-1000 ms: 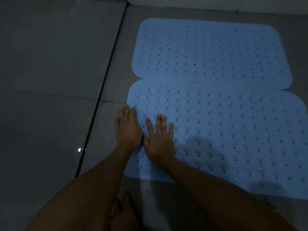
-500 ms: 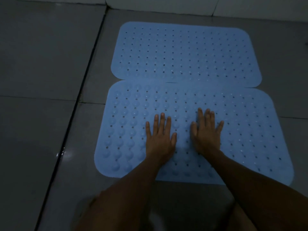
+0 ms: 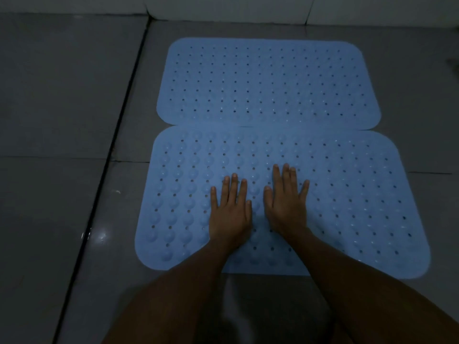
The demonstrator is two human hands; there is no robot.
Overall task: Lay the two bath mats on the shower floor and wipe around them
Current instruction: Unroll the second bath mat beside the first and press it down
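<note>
While both blue perforated bath mats already lie flat on the grey tiled shower floor (image 3: 74, 95), the laying step appears nearly complete. Far mat (image 3: 268, 83) sits close to the wall base; near mat (image 3: 347, 207) lies just in front of it, the two long edges touching or slightly overlapping along the middle, which of the two cannot be told. Left hand (image 3: 229, 214) and right hand (image 3: 285, 207) rest palm-down, side by side, on the near mat, each grip spread flat with straight fingers, pinching nothing, apparently pressing the suction cups onto the tile. Raised bumps at the near mat's left end suggest that part is not yet seated. No cloth or wiper is in view; wiping around the mats appears still to be done.
</note>
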